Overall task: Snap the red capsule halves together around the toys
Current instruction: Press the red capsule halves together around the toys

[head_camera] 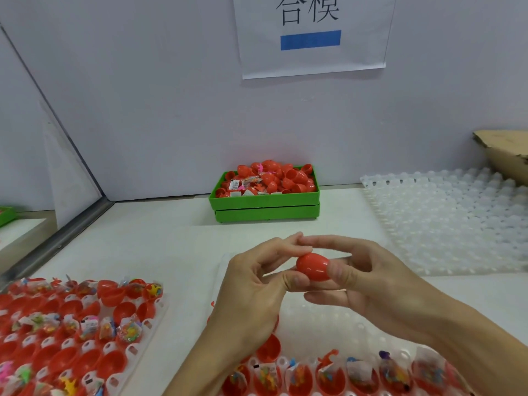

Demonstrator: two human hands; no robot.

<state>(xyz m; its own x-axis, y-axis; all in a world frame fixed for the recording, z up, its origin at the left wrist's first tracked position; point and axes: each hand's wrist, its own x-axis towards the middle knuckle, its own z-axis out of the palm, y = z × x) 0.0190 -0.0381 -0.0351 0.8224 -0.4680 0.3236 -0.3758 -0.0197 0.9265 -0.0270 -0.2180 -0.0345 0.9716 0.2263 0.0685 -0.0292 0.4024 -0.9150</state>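
Red capsule (313, 266) betw. L hand (254, 284) & R hand (368, 278) fingers

A: Scene is being lit brightly and evenly; soft, faint shadows are being cast under the green tray (265, 200) and the paper sign (313, 35).

B: Glare is being observed on the white table (160, 235), which is being washed out. Straight edges are being bowed near the frame borders. Slight softness is being noted throughout, strongest at the bottom corners.
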